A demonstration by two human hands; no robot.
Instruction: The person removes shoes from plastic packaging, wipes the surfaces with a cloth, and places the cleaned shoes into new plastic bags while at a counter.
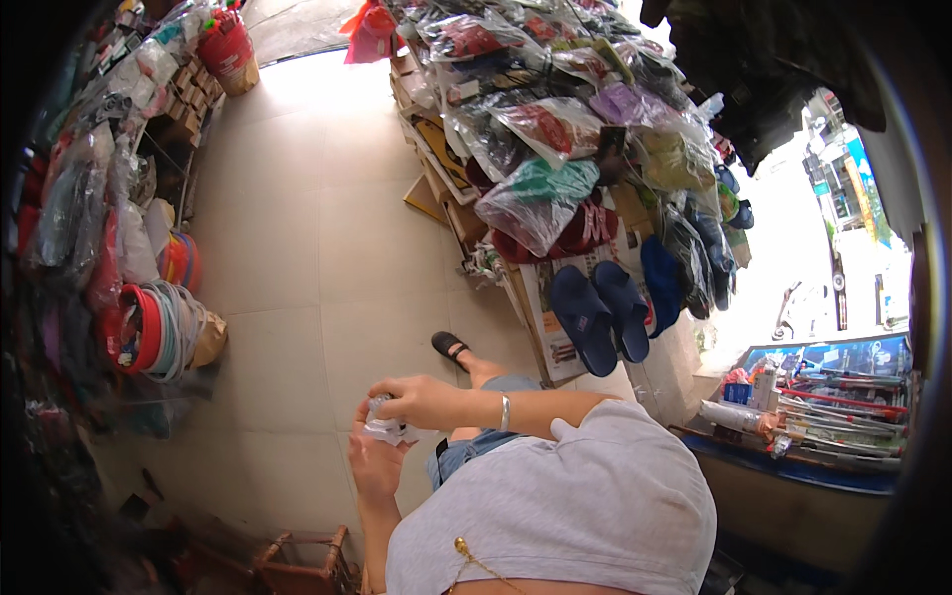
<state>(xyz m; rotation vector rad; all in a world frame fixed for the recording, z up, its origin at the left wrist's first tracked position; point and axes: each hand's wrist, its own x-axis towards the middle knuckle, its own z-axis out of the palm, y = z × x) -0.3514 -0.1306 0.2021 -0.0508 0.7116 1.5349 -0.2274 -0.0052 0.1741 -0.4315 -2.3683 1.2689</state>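
My right hand, with a silver bangle on its wrist, grips a small clear plastic packet from above. Below it, my left hand holds the same packet with its fingers around the far side. Something dark shows within the crumpled plastic, partly covered by my fingers; what it is I cannot tell. Both hands are in front of my body, over the tiled floor.
Plastic-bagged shoes are heaped on a stand at the right, with navy slippers on its front. At the left stand a red bucket with coiled hose and crowded shelves. A wooden stool is near my left arm.
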